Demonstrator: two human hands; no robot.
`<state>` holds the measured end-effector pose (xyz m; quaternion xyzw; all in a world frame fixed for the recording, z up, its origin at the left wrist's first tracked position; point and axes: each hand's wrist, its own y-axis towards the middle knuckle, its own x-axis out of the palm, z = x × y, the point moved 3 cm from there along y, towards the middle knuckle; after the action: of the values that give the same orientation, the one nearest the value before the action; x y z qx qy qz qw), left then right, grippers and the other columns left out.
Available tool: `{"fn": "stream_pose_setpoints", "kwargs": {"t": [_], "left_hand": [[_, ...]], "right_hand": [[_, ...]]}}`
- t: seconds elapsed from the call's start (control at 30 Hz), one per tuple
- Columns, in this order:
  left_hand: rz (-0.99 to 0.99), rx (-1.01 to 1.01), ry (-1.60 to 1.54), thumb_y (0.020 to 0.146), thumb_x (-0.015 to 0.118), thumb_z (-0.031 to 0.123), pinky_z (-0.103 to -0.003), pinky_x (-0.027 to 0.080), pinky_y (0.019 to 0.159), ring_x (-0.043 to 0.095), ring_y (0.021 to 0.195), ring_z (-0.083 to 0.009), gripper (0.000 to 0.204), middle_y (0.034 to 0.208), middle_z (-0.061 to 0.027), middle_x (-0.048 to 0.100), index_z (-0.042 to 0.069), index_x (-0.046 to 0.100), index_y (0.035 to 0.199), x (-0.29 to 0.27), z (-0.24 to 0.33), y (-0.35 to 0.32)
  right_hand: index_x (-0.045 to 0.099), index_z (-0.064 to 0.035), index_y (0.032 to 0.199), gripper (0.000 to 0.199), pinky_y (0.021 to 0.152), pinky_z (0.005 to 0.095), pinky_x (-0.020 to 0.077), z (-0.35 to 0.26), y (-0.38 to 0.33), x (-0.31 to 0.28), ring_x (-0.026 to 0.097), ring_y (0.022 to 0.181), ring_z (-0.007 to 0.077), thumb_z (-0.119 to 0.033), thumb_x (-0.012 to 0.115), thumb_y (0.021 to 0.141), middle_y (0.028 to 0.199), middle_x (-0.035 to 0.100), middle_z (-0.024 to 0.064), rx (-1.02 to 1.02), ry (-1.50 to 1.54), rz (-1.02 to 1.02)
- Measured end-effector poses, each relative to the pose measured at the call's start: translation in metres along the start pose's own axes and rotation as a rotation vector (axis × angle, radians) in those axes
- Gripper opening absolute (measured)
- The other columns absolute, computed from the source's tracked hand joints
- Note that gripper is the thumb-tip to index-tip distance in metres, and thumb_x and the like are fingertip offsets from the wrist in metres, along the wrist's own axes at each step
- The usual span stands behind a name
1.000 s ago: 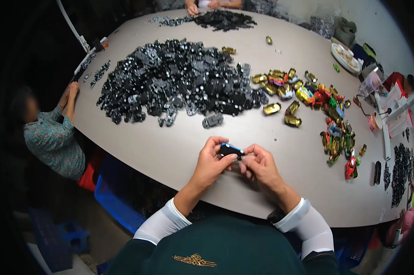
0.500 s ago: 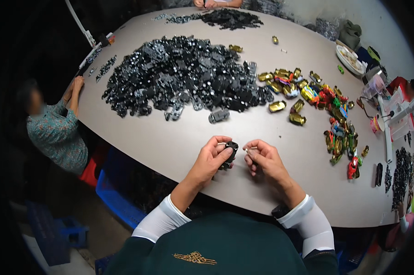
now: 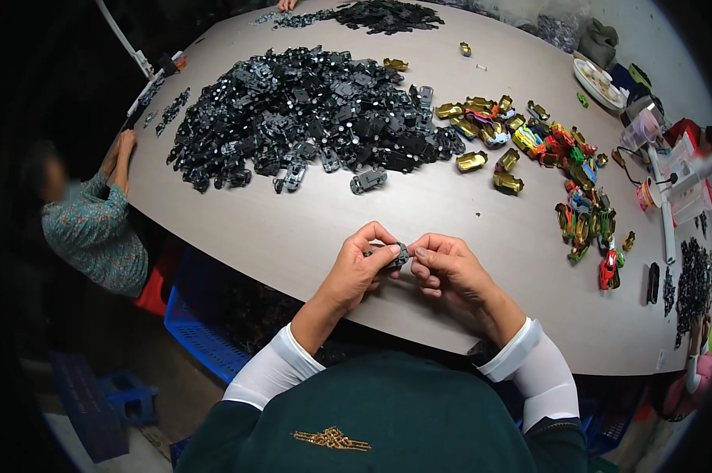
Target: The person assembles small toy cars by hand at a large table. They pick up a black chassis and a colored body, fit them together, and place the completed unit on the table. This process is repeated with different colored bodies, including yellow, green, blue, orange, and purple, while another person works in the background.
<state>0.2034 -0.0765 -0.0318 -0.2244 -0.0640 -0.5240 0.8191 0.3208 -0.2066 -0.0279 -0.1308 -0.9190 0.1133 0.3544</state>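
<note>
Part: small dark toy-car chassis [image 3: 394, 255], long axis left-right, above the surface [image 3: 293, 236].
Left hand [image 3: 360, 272]: pinching its left end.
Right hand [image 3: 450, 272]: pinching its right end, equally near.

Between my left hand [image 3: 356, 272] and right hand [image 3: 449, 270] I pinch a small dark grey toy-car chassis [image 3: 393, 257] that looks like matt plastic. The pale oval table [image 3: 293, 236] has a smooth, low-sheen laminate look. The big heap of black chassis parts [image 3: 301, 118] reads as dull plastic, while the gold and coloured car shells [image 3: 529, 150] shine glossy, metallic. My white sleeves [image 3: 273, 370] are soft cloth.
</note>
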Motion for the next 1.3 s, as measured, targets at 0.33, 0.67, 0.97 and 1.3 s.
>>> {"fn": "stream_pose_setpoints", "kwargs": {"t": [0.33, 0.67, 0.97, 1.3], "left_hand": [[-0.045, 0.083, -0.013, 0.089, 0.060, 0.010, -0.016, 0.037, 0.047, 0.055, 0.057, -0.0043, 0.033, 0.074, -0.0017, 0.064, 0.005, 0.049, 0.119, 0.009, 0.007, -0.001], [-0.041, 0.073, -0.004, 0.086, 0.057, 0.009, -0.018, 0.043, 0.055, 0.055, 0.061, -0.0051, 0.049, 0.075, -0.0025, 0.065, 0.003, 0.042, 0.133, 0.010, 0.008, -0.002], [-0.049, 0.186, 0.209, 0.084, 0.056, 0.004, -0.020, 0.047, 0.067, 0.058, 0.066, -0.0060, 0.059, 0.079, -0.0060, 0.067, 0.001, 0.036, 0.139, 0.001, 0.002, -0.001], [-0.084, 0.134, 0.042, 0.084, 0.053, 0.003, -0.022, 0.049, 0.077, 0.064, 0.079, -0.0094, 0.061, 0.085, -0.0110, 0.071, -0.001, 0.032, 0.142, 0.004, 0.005, 0.009]], "right_hand": [[0.052, -0.0040, 0.101, 0.016, 0.043, 0.0206, 0.0353, 0.007, 0.003, 0.004, 0.042, 0.050, 0.0061, -0.017, 0.060, 0.096, 0.072, 0.055, 0.0033, 0.065, 0.096, -0.018], [0.053, -0.0040, 0.116, 0.026, 0.044, 0.0199, 0.0363, 0.006, 0.000, 0.011, 0.044, 0.051, 0.0062, -0.017, 0.062, 0.095, 0.074, 0.057, 0.0034, 0.069, 0.147, -0.070], [0.061, -0.0053, 0.110, 0.018, 0.045, 0.0184, 0.0346, 0.006, -0.002, 0.010, 0.044, 0.050, 0.0047, -0.015, 0.062, 0.095, 0.065, 0.055, -0.0008, 0.023, -0.210, 0.029], [0.059, -0.0003, 0.109, 0.020, 0.044, 0.0187, 0.0351, 0.007, 0.003, 0.006, 0.042, 0.051, 0.0040, -0.015, 0.060, 0.096, 0.069, 0.053, 0.0003, -0.004, 0.138, 0.027]]}}
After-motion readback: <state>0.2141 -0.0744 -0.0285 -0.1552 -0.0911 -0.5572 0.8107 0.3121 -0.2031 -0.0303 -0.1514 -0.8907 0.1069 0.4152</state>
